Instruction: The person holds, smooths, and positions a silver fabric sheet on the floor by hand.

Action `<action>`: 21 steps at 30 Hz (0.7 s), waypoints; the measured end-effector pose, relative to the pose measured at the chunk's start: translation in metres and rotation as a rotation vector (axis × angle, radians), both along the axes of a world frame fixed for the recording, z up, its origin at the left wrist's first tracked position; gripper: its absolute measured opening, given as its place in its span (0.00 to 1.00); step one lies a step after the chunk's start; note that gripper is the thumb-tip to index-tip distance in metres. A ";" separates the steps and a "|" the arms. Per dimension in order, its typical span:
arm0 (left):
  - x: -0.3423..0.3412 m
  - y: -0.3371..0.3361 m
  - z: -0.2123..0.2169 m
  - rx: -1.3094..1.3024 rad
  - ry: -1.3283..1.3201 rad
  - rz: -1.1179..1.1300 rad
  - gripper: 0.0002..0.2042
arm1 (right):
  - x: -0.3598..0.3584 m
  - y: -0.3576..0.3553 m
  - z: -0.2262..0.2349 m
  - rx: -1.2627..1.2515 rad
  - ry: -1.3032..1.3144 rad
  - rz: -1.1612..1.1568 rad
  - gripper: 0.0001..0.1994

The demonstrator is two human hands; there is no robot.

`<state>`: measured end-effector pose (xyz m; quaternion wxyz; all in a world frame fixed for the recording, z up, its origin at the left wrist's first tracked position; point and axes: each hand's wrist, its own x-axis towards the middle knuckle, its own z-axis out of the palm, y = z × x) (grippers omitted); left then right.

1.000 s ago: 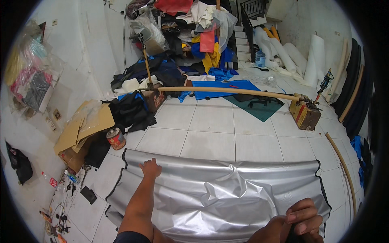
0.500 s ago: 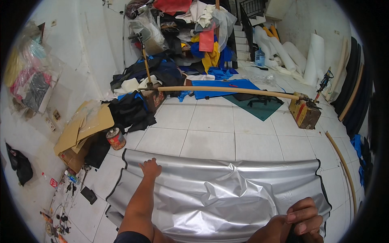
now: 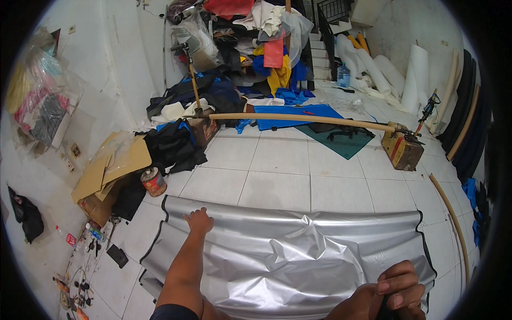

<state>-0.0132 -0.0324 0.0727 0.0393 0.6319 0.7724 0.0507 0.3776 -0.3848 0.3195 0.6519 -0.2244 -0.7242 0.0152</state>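
Note:
A wide sheet of shiny silver fabric (image 3: 298, 256) with a dark edge lies wrinkled on the white tiled floor. My left hand (image 3: 198, 221) rests flat near the sheet's far left edge, fingers spread, arm stretched forward. At the lower right my right hand (image 3: 397, 290) has its fingers curled over the fabric's near edge; the lower part of that hand is cut off by the frame.
A long tan pole (image 3: 298, 117) spans two boxes, one brown box (image 3: 402, 152) at right. A small tin can (image 3: 153, 182) and cardboard sheets (image 3: 109, 165) lie left. Piled fabrics (image 3: 250, 58) fill the back; white rolls (image 3: 381, 72) lean at right. Small tools (image 3: 101, 240) scatter lower left.

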 end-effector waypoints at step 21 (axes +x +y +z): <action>-0.002 0.001 -0.003 0.005 0.013 0.012 0.23 | -0.005 0.006 -0.003 0.051 0.026 0.017 0.18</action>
